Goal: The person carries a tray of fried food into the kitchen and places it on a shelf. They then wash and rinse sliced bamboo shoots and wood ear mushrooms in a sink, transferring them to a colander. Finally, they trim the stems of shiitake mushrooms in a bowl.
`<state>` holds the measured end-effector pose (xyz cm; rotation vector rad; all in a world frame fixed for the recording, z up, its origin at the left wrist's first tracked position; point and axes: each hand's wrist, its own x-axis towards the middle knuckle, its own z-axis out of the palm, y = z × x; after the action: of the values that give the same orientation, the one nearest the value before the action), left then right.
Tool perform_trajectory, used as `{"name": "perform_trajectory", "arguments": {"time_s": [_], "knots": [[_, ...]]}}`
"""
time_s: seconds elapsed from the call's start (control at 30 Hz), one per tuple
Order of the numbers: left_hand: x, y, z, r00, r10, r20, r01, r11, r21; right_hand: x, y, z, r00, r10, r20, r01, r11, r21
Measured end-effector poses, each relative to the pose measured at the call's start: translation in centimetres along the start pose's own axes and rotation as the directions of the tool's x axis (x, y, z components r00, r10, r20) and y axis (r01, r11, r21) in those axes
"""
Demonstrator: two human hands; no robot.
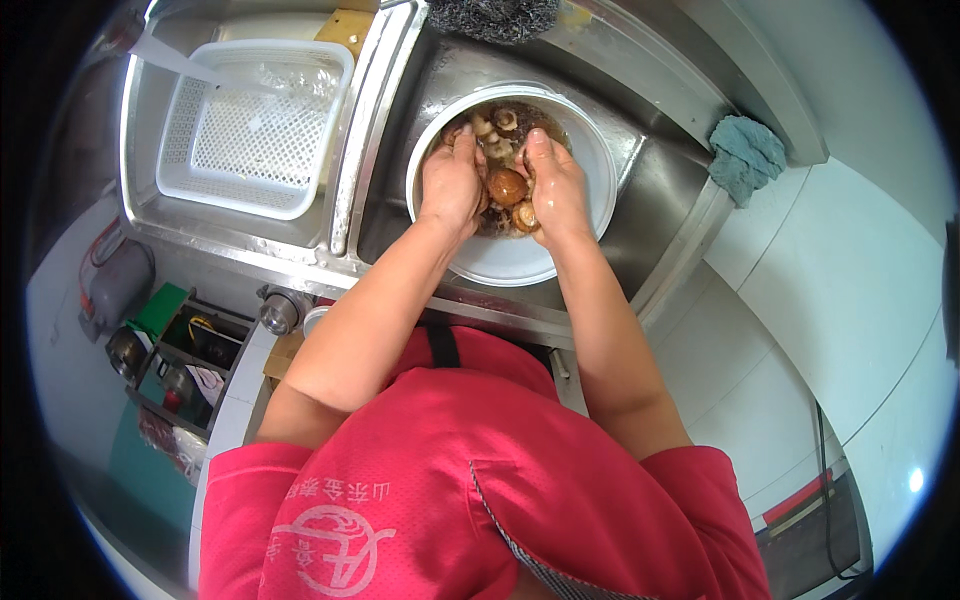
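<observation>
A round white plastic bucket (517,262) stands in the right basin of a steel sink. Brownish water and several brown-capped mushrooms (508,186) fill part of it. Both hands are inside the bucket: my left hand (453,180) at its left side, my right hand (556,184) at its right. Their palms face each other with the mushrooms between them. Both thumbs or fingertips point towards the far rim. Mushrooms touch the inner side of each hand, but how firmly the fingers close on any of them is hidden.
A white perforated plastic basket (251,142) sits in the left sink basin (139,202), with water streaming in from a tap. Dark steel-wool scourers (495,19) lie at the sink's back edge. A teal cloth (746,157) hangs at the right corner.
</observation>
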<state>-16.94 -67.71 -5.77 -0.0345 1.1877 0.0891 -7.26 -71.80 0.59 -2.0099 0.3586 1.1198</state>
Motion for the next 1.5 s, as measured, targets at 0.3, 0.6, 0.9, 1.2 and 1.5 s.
{"name": "perform_trajectory", "arguments": {"time_s": [0.3, 0.6, 0.9, 1.2, 1.5], "knots": [[-4.0, 2.3, 0.4, 0.97, -0.199, 0.142, 0.197, 0.98, 0.034, -1.2, -1.7, -2.2, 0.981, 0.08, 0.176, -0.109, 0.982, 0.156], [-4.5, 3.2, -0.7, 0.9, -0.182, 0.396, 0.251, 0.959, -0.129, -2.2, -2.0, -2.5, 0.939, 0.012, 0.345, -0.171, 0.884, 0.435], [-5.1, 2.9, -1.8, 0.876, -0.19, 0.444, 0.262, 0.959, -0.108, -4.6, -3.4, -1.8, 0.907, -0.014, 0.422, -0.156, 0.918, 0.365], [-5.5, 2.3, -2.0, 0.871, -0.17, 0.46, 0.266, 0.952, -0.152, -5.7, -3.4, -1.9, 0.911, -0.024, 0.412, -0.076, 0.971, 0.226], [-6.0, 1.6, -2.7, 0.906, -0.125, 0.405, 0.157, 0.987, -0.045, -6.0, -1.8, -2.1, 0.937, -0.113, 0.332, 0.127, 0.992, -0.023]]}}
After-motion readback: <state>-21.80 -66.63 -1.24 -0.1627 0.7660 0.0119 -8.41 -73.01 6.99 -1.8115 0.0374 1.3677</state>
